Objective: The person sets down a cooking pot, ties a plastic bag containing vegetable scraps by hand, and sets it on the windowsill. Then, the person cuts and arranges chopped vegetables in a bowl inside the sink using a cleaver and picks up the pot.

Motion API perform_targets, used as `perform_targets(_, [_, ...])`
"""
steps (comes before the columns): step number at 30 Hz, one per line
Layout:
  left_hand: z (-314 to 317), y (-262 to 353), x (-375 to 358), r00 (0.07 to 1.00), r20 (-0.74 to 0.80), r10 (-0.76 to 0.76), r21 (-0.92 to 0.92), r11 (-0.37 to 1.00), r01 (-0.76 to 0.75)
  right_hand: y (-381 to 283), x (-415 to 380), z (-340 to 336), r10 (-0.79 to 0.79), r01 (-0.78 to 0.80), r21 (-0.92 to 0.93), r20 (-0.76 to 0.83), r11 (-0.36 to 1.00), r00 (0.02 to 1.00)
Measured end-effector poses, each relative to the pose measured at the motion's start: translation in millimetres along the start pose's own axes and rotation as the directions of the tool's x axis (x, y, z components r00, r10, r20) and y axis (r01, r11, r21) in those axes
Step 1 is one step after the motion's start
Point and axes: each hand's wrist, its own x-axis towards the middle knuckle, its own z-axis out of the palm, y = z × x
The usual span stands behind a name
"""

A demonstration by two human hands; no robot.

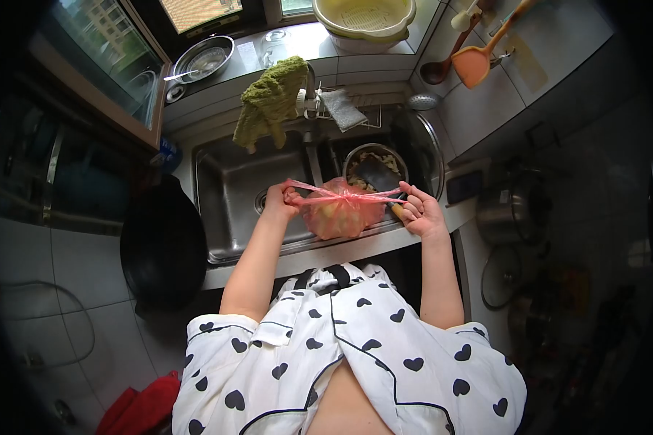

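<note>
A pink plastic bag with pale contents sits at the front rim of the double sink, its neck gathered in a knot. My left hand is closed on one handle of the bag, pulled out to the left. The other handle stretches to the right, where my right hand pinches it. Behind the bag, in the right basin, stands a metal pot with pale pieces and a dark utensil in it. The utensil's wooden handle shows beside my right hand.
The steel left basin lies beside the bag. A green cloth hangs over the faucet, near a wire rack with a grey cloth. A black wok stands left, a steel pot right. Utensils, including an orange spatula, hang upper right.
</note>
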Motion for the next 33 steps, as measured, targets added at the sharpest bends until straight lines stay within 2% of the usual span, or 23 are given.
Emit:
perform_targets(6, [-3,6,12,0.995,0.002,0.104,0.085,0.991,-0.104,-5,3,-9,0.031,-0.031,0.025,0.025,0.999,0.999])
perform_targets(8, [-19,6,30,0.989,0.062,0.135,0.11,0.984,-0.141,-8,2,-10,-0.007,0.007,-0.008,-0.004,1.0,1.0])
perform_targets(11, [-14,-5,17,0.944,0.031,0.33,0.268,0.907,-0.326,-10,-1,-4,-0.067,0.068,-0.08,0.008,0.994,0.998])
perform_targets(14, [4,-8,-20,0.948,0.041,0.315,0.348,0.885,-0.309,-6,-9,10,-0.111,0.119,-0.196,0.052,0.973,0.993])
perform_targets(17, [32,-19,-64,0.943,0.262,0.207,0.245,0.931,-0.272,-3,-18,27,-0.165,0.216,-0.423,0.154,0.88,0.974])
perform_targets(20, [35,-14,-62,0.836,0.544,0.07,0.412,0.846,-0.339,-4,-31,51,-0.18,0.309,-0.683,0.255,0.662,0.95])
perform_targets(24, [56,-30,-79,0.757,0.652,-0.031,0.657,0.521,-0.545,-1,-44,82,-0.149,0.4,-0.85,0.371,0.342,0.916])
perform_targets(25, [64,-42,-88,0.74,0.668,-0.076,0.625,0.598,-0.503,1,-48,90,-0.14,0.364,-0.886,0.338,0.286,0.931])
perform_targets(26, [76,-57,-97,0.765,0.644,-0.003,0.648,0.533,-0.544,6,-49,96,-0.184,0.416,-0.891,0.385,0.183,0.904])
perform_targets(28, [83,-76,-96,0.74,0.671,-0.041,0.677,0.441,-0.589,11,-48,103,-0.206,0.532,-0.846,0.512,0.048,0.834])
perform_targets(29, [84,-77,-99,0.729,0.679,-0.09,0.732,0.161,-0.662,13,-47,106,-0.229,0.57,-0.822,0.554,0.002,0.8])
perform_targets(31, [80,-86,-91,0.701,0.706,-0.096,0.705,0.015,-0.709,17,-48,113,-0.263,0.636,-0.766,0.634,-0.091,0.727])
perform_targets(33, [81,-89,-89,0.684,0.727,-0.062,0.674,-0.122,-0.728,21,-44,110,-0.212,0.603,-0.78,0.568,0.17,0.795])
